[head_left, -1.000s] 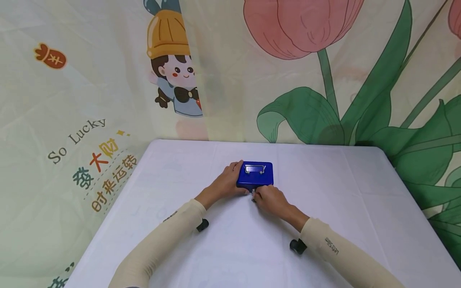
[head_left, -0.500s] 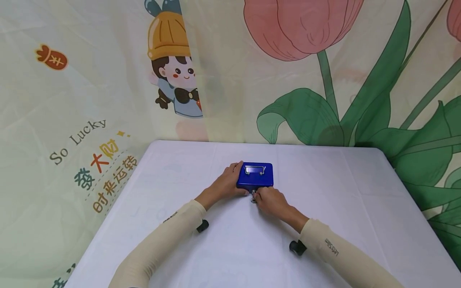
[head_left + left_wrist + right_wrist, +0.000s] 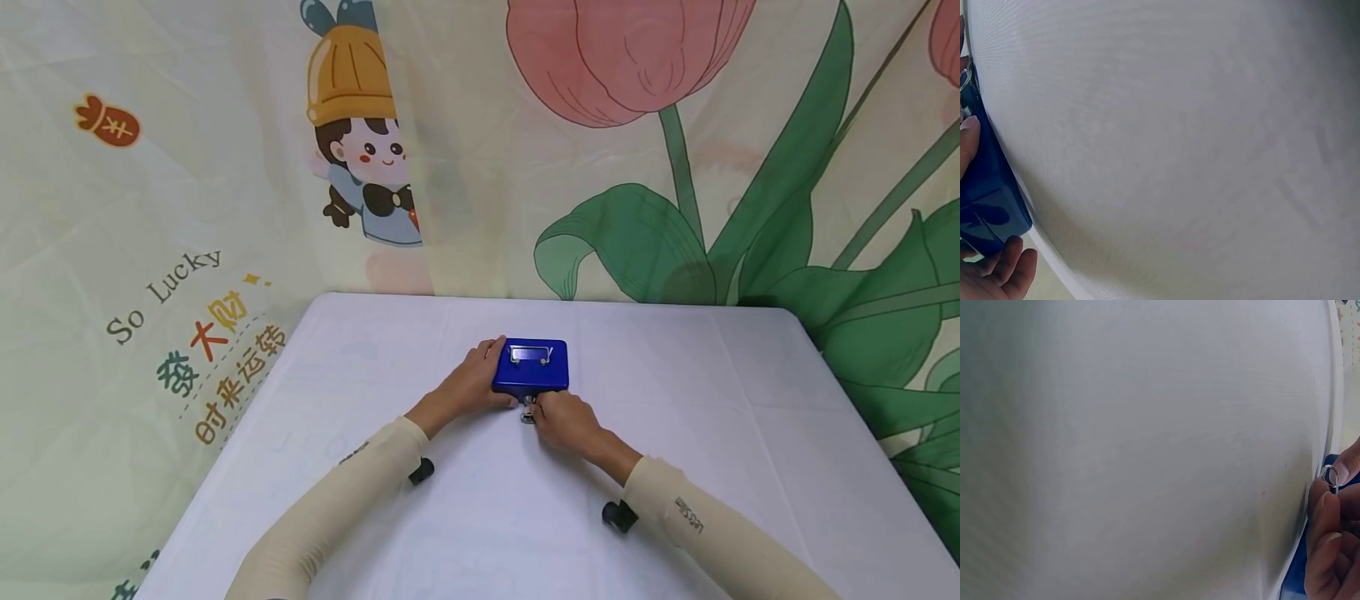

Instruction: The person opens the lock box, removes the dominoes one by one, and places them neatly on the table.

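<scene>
A small blue metal cash box with a silver handle on its lid sits toward the table's far side. My left hand grips its left side, thumb at the front and fingers round the back corner. At the middle of the box's front, my right hand pinches a key on a silver key ring; the fingers mostly cover the key. In the right wrist view the key ring shows between the fingertips. The left wrist view has the box along its left edge, with the left thumb against its front.
A white cloth covers the table. Behind it hangs a printed backdrop with tulips, a cartoon figure and lettering. Black wrist cameras hang under both sleeves, one at the left camera and one at the right camera.
The right fingers have shifted slightly toward me at the box's front, and more of the key ring shows. The left hand and the box hold their place.
</scene>
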A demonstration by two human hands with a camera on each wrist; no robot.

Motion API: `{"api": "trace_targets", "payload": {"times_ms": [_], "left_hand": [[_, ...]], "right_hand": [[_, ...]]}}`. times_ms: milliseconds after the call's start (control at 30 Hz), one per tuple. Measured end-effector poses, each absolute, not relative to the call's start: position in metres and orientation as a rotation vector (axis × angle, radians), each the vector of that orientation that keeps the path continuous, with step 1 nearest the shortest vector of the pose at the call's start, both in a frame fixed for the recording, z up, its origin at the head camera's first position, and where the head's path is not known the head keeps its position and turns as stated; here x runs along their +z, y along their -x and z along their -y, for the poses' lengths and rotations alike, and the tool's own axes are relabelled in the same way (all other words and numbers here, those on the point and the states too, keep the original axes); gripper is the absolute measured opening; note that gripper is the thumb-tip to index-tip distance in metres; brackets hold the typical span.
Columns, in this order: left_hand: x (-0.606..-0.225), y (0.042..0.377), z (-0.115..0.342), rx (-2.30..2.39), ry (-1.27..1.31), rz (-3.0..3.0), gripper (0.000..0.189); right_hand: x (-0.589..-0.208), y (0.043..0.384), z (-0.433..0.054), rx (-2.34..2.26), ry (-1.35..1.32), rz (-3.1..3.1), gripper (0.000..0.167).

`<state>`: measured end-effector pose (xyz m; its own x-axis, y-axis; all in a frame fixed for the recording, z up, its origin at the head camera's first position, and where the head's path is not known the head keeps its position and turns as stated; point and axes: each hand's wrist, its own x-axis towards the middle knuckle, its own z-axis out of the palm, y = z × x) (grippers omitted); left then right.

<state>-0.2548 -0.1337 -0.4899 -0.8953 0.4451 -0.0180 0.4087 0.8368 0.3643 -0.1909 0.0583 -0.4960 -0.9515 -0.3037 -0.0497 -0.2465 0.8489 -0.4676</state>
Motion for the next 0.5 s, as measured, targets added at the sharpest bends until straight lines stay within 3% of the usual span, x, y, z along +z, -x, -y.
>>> {"api": "trace_targets", "payload": {"times_ms": [500], "left_hand": [[-0.4868, 0.2525, 0.1341, 0.527, -0.697, -2.903, 0.115]], "right_hand": [[-0.4957, 0.1882, -0.0577, -0.591, 0.444, -2.920, 0.025]]}}
